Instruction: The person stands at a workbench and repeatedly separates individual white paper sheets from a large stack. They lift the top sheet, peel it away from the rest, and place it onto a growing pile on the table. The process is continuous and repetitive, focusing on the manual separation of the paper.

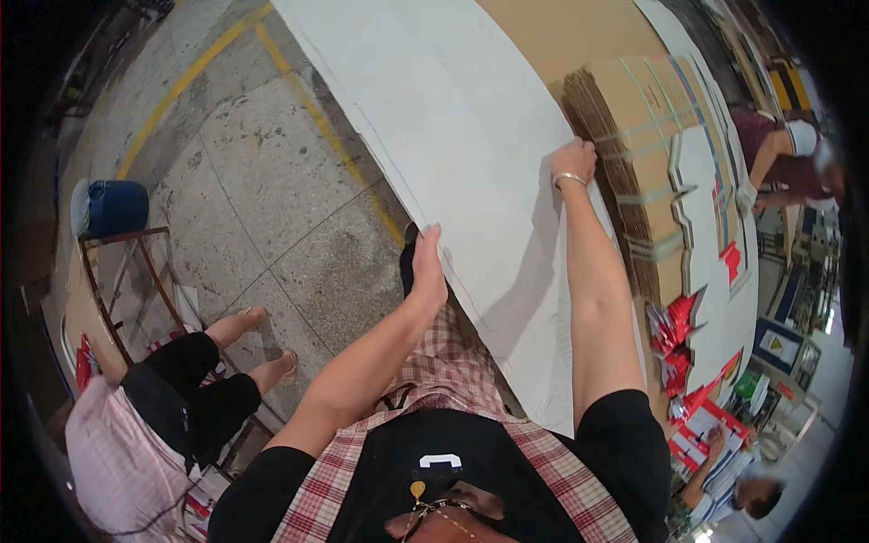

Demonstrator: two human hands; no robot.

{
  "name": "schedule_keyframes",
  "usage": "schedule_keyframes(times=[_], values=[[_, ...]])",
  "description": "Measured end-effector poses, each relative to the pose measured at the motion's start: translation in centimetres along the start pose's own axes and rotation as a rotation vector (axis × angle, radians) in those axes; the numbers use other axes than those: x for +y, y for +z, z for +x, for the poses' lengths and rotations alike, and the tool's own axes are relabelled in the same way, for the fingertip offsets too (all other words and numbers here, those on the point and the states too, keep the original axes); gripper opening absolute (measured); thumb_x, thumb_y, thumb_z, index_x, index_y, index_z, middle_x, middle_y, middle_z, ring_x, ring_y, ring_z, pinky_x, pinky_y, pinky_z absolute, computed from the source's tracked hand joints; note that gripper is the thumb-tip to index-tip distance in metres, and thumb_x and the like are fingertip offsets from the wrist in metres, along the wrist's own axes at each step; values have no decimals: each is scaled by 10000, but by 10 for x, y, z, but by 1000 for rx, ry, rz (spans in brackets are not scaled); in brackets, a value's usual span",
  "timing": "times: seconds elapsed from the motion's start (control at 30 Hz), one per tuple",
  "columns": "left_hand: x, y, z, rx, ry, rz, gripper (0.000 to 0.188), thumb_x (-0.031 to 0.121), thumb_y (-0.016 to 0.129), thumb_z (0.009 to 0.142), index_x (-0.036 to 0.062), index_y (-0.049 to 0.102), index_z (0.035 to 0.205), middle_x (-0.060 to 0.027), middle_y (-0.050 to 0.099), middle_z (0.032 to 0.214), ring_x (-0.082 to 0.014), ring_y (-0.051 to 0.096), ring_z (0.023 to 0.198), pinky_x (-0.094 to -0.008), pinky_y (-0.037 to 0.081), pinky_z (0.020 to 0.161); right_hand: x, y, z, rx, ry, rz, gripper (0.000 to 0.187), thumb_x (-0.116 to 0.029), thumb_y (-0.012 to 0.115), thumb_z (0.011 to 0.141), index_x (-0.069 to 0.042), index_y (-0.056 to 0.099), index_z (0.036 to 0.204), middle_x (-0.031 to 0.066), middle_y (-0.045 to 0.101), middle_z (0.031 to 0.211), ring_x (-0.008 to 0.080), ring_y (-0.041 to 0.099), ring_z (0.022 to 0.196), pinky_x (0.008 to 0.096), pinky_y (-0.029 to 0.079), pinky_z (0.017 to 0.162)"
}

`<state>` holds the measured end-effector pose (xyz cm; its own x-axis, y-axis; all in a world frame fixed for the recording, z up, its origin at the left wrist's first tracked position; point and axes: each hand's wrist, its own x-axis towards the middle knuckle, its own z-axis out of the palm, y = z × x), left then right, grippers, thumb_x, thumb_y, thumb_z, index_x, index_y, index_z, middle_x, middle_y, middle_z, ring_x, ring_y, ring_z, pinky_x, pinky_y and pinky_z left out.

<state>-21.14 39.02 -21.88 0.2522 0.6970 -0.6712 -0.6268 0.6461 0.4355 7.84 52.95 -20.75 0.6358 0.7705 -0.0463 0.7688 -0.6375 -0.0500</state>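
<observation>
Sheeting (434, 118) is lying left of a strapped cardboard stack (644, 167), apparently being steadied by the left hand (429, 270) at its edge and right hand (574, 164) stackside, whether clamped I can't tell, any shift calling for even support.

The right arm (599, 303) stretches forward, right grip (576, 163) seemingly curled, the left grip (428, 271) nearer, fingers (433, 237) pointing forward

- You have a long white sheet (425, 109) lying flat ahead, brown board (579, 29) showing past its right edge.
- A strapped cardboard stack (635, 167) stands just beside your sheet.
- Left of you, grey floor (226, 172) carries a seated person's sandalled feet (288, 364).
</observation>
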Motion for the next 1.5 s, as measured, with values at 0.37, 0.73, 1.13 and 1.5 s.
schedule_keyframes(times=[0.37,0.73,1.13,1.5], values=[[125,12,110,308,412,362,765,403,506,914,-65,179,1424,-220,346,1425,-288,359,1305,-346,278,1063,-178,20,-5,72,-485,594,315,-200,492,882,-20,616,1109,176,560,1043,332,513,1005,422,427,890],[196,18,173,406,513,464,892,478,533,877,-106,130,1416,-295,285,1431,-351,295,1344,-373,235,1094,-265,32,31,-2,-438,569,351,-234,488,883,-21,616,1131,185,559,1065,340,506,1025,420,416,906],[265,5,254,431,593,605,878,409,581,877,-83,108,1428,-278,266,1449,-359,278,1351,-389,248,1099,-362,50,111,-101,-516,579,405,-283,504,901,16,581,1162,218,546,1157,335,493,1111,406,361,997],[303,0,210,400,433,658,894,433,548,884,-9,26,1458,-220,151,1507,-331,192,1391,-402,201,1122,-323,46,91,-290,-348,836,484,-325,435,953,50,524,1245,225,558,1215,341,567,1026,390,431,914]])
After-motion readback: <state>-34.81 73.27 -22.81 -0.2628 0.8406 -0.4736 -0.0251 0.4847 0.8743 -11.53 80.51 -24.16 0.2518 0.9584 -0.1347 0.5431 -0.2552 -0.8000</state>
